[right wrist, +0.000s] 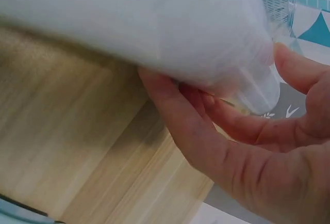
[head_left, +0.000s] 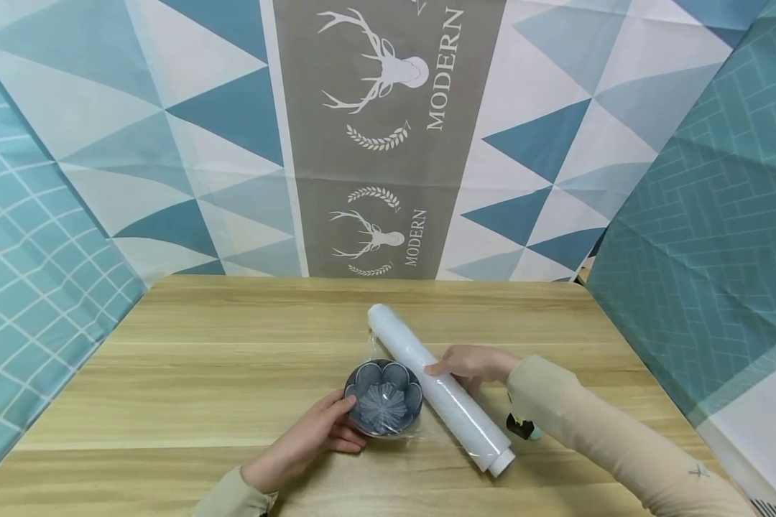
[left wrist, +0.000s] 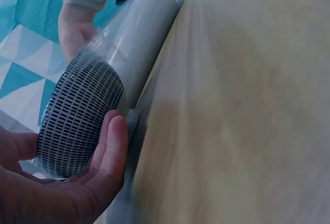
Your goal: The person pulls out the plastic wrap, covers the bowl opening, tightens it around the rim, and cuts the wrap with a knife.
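A dark blue-grey bowl (head_left: 384,406) with petal shapes inside is held by my left hand (head_left: 320,431) at its left side, thumb at the rim. In the left wrist view the bowl's dashed outer wall (left wrist: 80,121) shows, with fingers curled under it. Clear plastic film stretches over the bowl toward a roll of cling film (head_left: 442,395), which lies diagonally just right of it. My right hand (head_left: 475,366) grips the roll around its middle. The right wrist view shows its thumb on one side of the roll (right wrist: 154,33) and fingers beneath.
The wooden table (head_left: 200,373) extends on both sides of the hands. Patterned cloth (head_left: 368,143) hangs along the back, with teal cloths at left and right. A small black object (head_left: 520,427) is by the right sleeve (head_left: 595,424).
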Demonstrator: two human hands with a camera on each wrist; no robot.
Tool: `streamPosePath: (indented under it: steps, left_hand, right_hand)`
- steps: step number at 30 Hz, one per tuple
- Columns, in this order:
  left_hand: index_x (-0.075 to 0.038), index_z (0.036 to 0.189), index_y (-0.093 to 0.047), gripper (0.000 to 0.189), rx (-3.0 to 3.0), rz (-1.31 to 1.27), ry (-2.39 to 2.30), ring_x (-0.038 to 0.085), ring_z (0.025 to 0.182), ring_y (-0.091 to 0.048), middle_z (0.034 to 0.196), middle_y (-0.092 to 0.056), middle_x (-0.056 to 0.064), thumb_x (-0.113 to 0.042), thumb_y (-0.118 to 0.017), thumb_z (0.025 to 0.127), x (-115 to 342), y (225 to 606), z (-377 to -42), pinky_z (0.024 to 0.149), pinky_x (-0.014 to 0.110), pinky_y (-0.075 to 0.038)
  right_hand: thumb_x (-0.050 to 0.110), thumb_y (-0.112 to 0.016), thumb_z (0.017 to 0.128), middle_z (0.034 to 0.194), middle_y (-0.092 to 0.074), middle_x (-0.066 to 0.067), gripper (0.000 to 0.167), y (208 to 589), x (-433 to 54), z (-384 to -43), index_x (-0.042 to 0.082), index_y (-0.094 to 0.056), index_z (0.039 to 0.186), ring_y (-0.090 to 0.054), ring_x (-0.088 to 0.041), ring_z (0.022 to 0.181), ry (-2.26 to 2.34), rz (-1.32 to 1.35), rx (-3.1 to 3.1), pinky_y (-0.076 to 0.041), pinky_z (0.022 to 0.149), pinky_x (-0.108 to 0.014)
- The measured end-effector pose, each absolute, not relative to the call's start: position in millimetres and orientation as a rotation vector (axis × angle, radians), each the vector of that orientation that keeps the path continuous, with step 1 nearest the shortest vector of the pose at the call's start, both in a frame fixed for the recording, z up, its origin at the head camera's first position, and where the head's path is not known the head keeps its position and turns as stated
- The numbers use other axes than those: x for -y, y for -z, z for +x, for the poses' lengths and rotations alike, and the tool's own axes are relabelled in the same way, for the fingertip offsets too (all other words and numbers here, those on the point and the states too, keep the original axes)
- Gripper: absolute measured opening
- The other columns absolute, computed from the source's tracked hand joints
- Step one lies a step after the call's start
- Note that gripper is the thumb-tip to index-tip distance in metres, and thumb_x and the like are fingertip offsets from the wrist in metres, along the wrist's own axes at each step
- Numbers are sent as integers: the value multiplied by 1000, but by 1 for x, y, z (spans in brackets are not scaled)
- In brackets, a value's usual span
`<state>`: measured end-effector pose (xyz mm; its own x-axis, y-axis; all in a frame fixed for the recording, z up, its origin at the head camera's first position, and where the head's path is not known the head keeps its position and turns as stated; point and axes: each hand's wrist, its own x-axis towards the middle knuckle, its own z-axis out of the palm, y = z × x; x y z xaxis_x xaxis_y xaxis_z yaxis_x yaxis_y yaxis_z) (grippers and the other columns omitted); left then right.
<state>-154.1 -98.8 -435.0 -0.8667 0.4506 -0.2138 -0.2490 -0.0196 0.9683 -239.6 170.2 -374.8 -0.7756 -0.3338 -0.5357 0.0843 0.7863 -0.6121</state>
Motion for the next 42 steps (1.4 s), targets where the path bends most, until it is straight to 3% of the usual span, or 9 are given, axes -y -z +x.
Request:
streamPosePath:
  steps: [6, 19, 26, 34, 42]
  left_hand:
    - [11, 130, -27, 56, -1827, 226, -1895, 18, 70, -64, 84, -63, 10, -34, -37, 97, 106, 432, -163, 71, 37, -54]
    - [10, 135, -22, 60, -1956, 226, -1808, 16, 65, -60, 77, -61, 8, -35, -34, 97, 112, 426, -182, 67, 36, -54]
    - [13, 134, -26, 59, -2018, 213, -1771, 14, 63, -59, 76, -61, 8, -34, -33, 98, 112, 425, -190, 65, 35, -54]
    - [11, 128, -37, 54, -2100, 206, -1730, 13, 62, -56, 73, -58, 4, -34, -32, 98, 118, 427, -200, 63, 31, -53]
    - [11, 122, -42, 51, -2117, 173, -1725, 11, 58, -54, 67, -56, 2, -33, -32, 98, 120, 425, -205, 59, 30, -52]
  right_hand:
    - [37, -57, 86, 77, -60, -9, 35, 377, -170, -234, 2, -56, 89, -58, -18, 68, 912, -152, -2310, -54, 58, -38]
    - [40, -53, 88, 80, -62, -16, 44, 391, -174, -218, -3, -55, 98, -64, -26, 70, 1086, -52, -2242, -54, 60, -41]
    - [43, -54, 87, 77, -63, -15, 46, 399, -176, -213, -2, -56, 96, -63, -22, 62, 1150, -35, -2216, -54, 53, -36]
    - [44, -55, 86, 78, -60, -16, 51, 404, -168, -207, -1, -46, 107, -61, -23, 60, 1208, -21, -2296, -53, 50, -36]
    - [48, -57, 84, 75, -59, -14, 51, 406, -165, -202, 0, -49, 97, -60, -20, 55, 1199, -38, -2375, -53, 48, -35]
